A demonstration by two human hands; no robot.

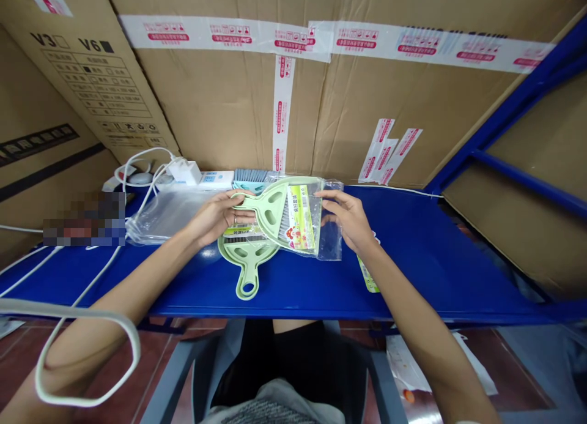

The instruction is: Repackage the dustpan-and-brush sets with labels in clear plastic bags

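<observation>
My left hand [215, 215] grips the handle end of a pale green mini dustpan and brush set [271, 211], lifted a little above the blue table [413, 252]. My right hand [349, 218] holds the clear plastic bag [328, 228] that is partly over the set's brush end, where a green and yellow paper label [300, 223] shows. A second green dustpan [247, 262] lies flat on the table just below, its handle toward me.
A stack of clear bags [167, 213] lies at the left. Behind it are a white power strip and charger [183, 172] with cables. More brushes [250, 178] sit at the back. Cardboard boxes [229, 93] wall the rear. A blue shelf frame [504, 142] is on the right.
</observation>
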